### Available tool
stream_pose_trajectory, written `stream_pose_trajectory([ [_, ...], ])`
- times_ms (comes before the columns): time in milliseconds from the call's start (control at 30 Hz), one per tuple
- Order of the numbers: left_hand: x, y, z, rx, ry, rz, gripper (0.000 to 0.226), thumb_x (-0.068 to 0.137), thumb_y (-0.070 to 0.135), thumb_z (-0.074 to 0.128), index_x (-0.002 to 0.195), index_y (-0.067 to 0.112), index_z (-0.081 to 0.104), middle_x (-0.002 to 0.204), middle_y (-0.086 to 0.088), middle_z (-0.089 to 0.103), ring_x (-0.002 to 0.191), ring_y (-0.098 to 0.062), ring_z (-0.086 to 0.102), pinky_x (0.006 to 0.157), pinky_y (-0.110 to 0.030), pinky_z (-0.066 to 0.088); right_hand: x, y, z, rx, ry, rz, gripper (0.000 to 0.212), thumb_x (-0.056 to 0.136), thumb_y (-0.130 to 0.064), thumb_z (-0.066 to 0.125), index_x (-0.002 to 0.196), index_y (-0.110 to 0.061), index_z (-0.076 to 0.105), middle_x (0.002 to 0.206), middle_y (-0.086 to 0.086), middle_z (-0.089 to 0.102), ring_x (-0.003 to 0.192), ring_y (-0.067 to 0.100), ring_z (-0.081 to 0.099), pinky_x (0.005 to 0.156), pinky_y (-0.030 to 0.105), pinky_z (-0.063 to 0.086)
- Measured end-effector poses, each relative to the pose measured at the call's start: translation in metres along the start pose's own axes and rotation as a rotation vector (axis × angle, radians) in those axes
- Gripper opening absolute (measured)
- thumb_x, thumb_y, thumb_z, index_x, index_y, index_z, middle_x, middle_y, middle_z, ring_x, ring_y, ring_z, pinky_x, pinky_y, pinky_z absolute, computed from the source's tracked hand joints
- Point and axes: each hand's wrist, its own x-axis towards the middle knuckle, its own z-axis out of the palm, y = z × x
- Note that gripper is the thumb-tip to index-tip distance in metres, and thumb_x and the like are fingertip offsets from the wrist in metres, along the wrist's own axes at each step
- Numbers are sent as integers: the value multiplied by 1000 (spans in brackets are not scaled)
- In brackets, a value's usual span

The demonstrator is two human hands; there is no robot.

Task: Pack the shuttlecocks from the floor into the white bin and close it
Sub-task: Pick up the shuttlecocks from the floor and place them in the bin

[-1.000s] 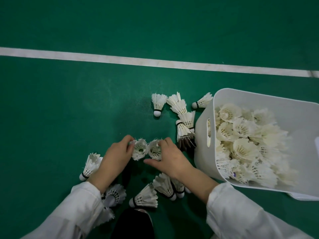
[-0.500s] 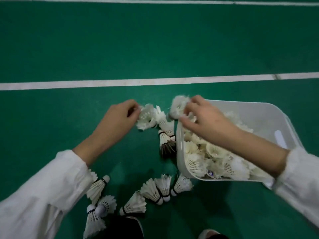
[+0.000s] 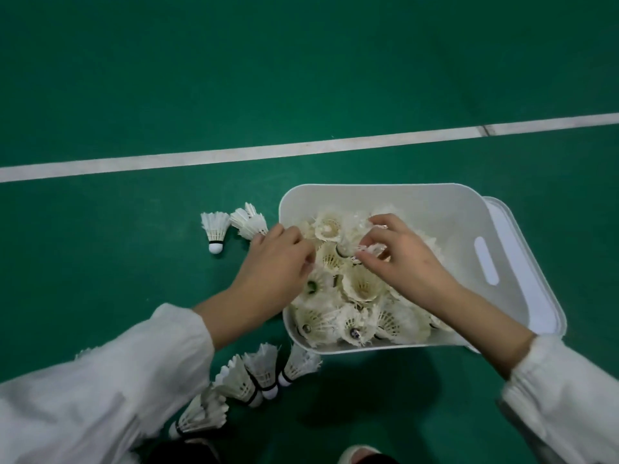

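Observation:
The white bin [image 3: 449, 209] stands on the green floor, heaped with white shuttlecocks [image 3: 361, 286]. My left hand [image 3: 278, 259] reaches over the bin's left rim with its fingers curled down into the pile; what they hold is hidden. Over the middle of the bin, my right hand [image 3: 402, 259] pinches a feathered shuttlecock [image 3: 370, 251] between thumb and fingers. Loose shuttlecocks lie on the floor: one upright [image 3: 214, 229] and another [image 3: 249, 222] left of the bin, a cluster [image 3: 261, 373] in front of it, and more [image 3: 201, 413] by my left sleeve.
The bin's white lid [image 3: 542, 296] lies under and beside the bin on its right. A white court line [image 3: 234, 154] crosses the floor beyond the bin. A shoe tip [image 3: 361, 455] shows at the bottom edge.
Both hands lifted shuttlecocks off the floor and carried them right, over the bin. The view swung right with them, so the bin now sits near the centre.

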Motion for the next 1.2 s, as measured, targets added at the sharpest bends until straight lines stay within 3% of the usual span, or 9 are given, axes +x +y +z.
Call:
stream_pose_trajectory([
  [167,1,0,9,161,70,18,18,89,28,53,99,22,67,98,4,56,98,-20,40,80,-35,25,-2,4,18,1,-64,-50,19,90,-33,57,99,-18,65,136,-5,43,116,14,49,96,24,36],
  [433,2,-5,14,236,159,-24,4,75,18,70,71,18,69,70,3,61,74,-23,48,67,-34,29,-3,4,41,-121,-112,-116,18,91,-27,55,91,-12,65,122,0,46,108,16,50,79,20,33],
  [600,9,-2,12,265,122,-36,12,84,21,59,83,22,71,78,5,61,83,-20,42,69,-34,17,5,-1,43,-199,-133,-115,20,91,-18,51,88,-5,65,108,3,51,99,18,51,78,22,39],
  [733,12,-6,14,369,12,17,18,90,22,51,91,23,69,88,7,58,83,-17,25,72,-34,19,9,-1,49,-244,-165,-99,19,92,-16,53,93,-4,68,112,5,53,104,21,50,88,28,44],
  [900,7,-13,-3,125,-12,105,31,92,29,45,121,21,54,114,1,50,100,-18,42,85,-32,34,8,-12,57,-333,-227,-124,17,91,-14,51,97,-9,66,123,4,49,108,21,43,87,31,43],
  [1067,-32,-40,-37,-37,51,130,24,90,23,51,112,17,59,111,1,53,92,-16,53,76,-31,45,-3,-25,33,-313,-229,-81,33,87,-28,60,119,-20,55,147,2,30,128,20,39,106,34,36],
  [1133,-55,-57,-44,-59,33,50,18,90,21,50,105,17,60,100,2,58,91,-16,54,78,-31,45,-8,-36,17,-323,-146,-120,32,90,-29,57,121,-20,54,145,2,32,125,20,44,103,33,38],
  [1200,-83,-75,-42,-78,-54,-61,16,91,24,48,103,19,58,96,5,60,90,-15,54,78,-30,45,-15,-56,5,-294,-60,-223,26,92,-25,52,117,-18,56,131,2,46,115,20,49,93,30,41],
])
